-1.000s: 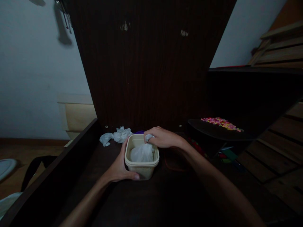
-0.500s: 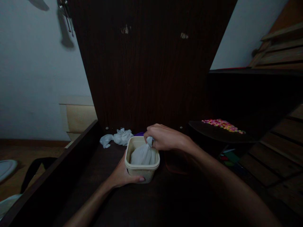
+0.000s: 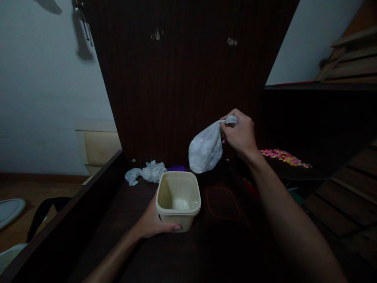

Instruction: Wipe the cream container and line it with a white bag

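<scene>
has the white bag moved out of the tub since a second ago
Yes. The white bag sat inside the tub before; now the right hand holds it up and to the right of the tub, against the dark panel. The left hand steadies the tub.

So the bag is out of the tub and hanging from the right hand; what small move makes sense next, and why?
Probably carry the white plastic bag sideways, clear of the beige tub, and lower it onto the dark tabletop: the right hand pinches its neck in mid-air, while the left hand steadies the tub.
</scene>
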`<state>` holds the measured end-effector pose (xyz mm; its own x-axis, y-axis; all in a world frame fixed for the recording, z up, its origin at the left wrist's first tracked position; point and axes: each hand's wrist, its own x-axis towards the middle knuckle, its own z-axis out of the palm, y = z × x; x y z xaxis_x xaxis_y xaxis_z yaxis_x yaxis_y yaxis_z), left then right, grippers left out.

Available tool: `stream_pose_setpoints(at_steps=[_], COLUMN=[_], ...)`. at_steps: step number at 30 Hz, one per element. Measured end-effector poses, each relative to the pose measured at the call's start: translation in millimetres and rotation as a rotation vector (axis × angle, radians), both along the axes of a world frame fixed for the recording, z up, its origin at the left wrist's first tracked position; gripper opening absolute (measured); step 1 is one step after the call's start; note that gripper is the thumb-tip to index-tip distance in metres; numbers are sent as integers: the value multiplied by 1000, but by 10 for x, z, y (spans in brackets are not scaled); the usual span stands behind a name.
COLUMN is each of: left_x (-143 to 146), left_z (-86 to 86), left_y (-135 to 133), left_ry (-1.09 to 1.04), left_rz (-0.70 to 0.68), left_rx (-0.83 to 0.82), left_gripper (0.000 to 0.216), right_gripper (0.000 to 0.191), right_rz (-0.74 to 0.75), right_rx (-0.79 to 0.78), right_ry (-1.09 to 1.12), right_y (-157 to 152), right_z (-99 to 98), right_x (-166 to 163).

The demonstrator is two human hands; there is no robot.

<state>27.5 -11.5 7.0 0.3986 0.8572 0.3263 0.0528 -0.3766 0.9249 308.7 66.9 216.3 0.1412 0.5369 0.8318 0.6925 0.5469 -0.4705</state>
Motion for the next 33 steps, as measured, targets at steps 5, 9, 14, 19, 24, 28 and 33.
stream_pose_setpoints(at_steps=[5, 9, 14, 19, 24, 28, 33], left_x=[3, 2, -23, -20, -5, 1, 1], left_z=[42, 59, 15, 21, 65, 70, 79], left_y=[-17, -18, -2, 2, -14, -26, -34], left_ry=[23, 25, 32, 21, 25, 48, 54], left_rz=[13, -3, -14, -26, -28, -6, 32], left_rx=[-21, -40, -59, -63, -72, -80, -54], left_gripper=[119, 117, 113, 110, 111, 113, 115], right_gripper=[5, 7, 18, 62, 63, 63, 65], right_rz=[-156, -239, -147, -101, -25, -8, -24], right_rx=[-122, -368, -543, -590, -698, -752, -746], right_ry=[-51, -78, -212, -377, -549, -615, -622], right_y=[295, 511, 559, 447, 450, 478, 412], right_z=[-373, -823, -1499, -1910, -2035, -2002, -1770], right_x=[161, 302, 298, 127, 58, 104, 272])
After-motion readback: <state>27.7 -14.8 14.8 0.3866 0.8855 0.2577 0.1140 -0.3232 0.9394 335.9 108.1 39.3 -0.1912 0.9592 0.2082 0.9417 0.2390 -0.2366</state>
